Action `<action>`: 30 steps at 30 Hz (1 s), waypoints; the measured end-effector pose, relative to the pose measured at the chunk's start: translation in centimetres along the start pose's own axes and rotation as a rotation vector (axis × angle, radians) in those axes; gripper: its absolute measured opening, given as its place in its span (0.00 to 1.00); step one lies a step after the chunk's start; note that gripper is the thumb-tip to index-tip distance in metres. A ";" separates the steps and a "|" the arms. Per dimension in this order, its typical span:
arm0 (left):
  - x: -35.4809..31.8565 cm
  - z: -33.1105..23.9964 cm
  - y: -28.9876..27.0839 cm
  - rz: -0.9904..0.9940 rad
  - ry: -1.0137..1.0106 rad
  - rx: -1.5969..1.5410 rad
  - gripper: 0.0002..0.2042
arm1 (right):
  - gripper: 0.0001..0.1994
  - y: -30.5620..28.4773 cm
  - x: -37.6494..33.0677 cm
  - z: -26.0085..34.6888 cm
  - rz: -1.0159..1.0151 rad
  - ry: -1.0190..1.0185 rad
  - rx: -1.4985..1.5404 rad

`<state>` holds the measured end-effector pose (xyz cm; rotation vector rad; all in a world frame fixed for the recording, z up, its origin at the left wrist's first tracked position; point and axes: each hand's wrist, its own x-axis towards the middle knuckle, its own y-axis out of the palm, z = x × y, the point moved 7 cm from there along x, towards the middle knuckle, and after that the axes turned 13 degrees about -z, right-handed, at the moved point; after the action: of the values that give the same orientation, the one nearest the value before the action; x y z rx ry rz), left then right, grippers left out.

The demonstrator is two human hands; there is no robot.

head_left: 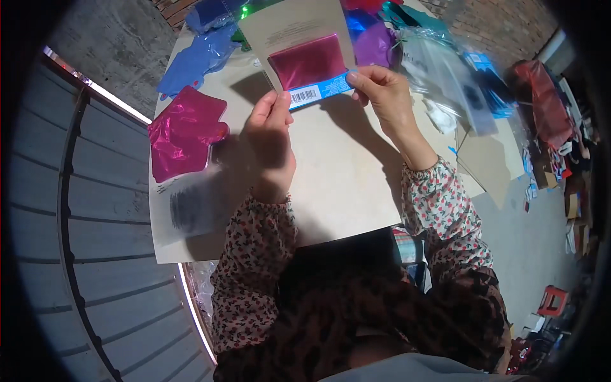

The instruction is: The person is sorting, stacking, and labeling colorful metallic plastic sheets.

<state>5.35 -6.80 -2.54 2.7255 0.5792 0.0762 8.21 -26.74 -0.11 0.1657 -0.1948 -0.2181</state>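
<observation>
Nearest: person's own floral sleeves (455, 213), L & R, reaching fwd over the pale tabletop (344, 184) from its near edge.

Next out, both hands. L grip (270, 130) is closed on the lower L corner of a flat card pack (270, 41), thumb toward the viewer. R grip (382, 95) pinches the lower R corner betw. thumb & fingers. So the pack is held up over the far half of the tabletop, tilted a bit, shadow falling below R. It's beige card w/ a shiny pink panel (312, 62) and a blue strip (324, 89) w/ barcode along the bottom edge, right where both hands hold.

Step in hand, my guess: handling/lining up the blue strip on the pack. Next move prob. calls for both pinches kept level & light so the strip stays straight & the card doesn't bend.

L of the hands: pink foil piece (184, 134), lying flat; a see-through sheet w/ dark patch (191, 210) nearer. Farther L: blue plastic pieces (197, 67). Far R: purple piece (375, 44), clear plastic sleeves (439, 67), blue packs (499, 105) beside them.

Beyond: brick wall (509, 25) at back; red stool (552, 300) on the floor, well off R.
</observation>
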 end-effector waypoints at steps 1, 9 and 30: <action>-0.1 -0.1 0.1 -0.001 -0.001 0.001 0.13 | 0.07 -0.1 0.0 0.0 -0.012 -0.001 0.002; -1.0 -0.1 1.0 -0.011 -0.027 -0.096 0.09 | 0.07 -0.2 -0.1 0.1 -0.018 -0.021 0.018; 0.9 1.2 1.1 0.111 -0.239 -0.490 0.08 | 0.10 0.0 -0.2 0.5 -0.015 -0.047 0.002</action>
<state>6.71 -7.77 -3.25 2.2441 0.2923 -0.0721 7.88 -26.75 0.30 0.1645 -0.2409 -0.2366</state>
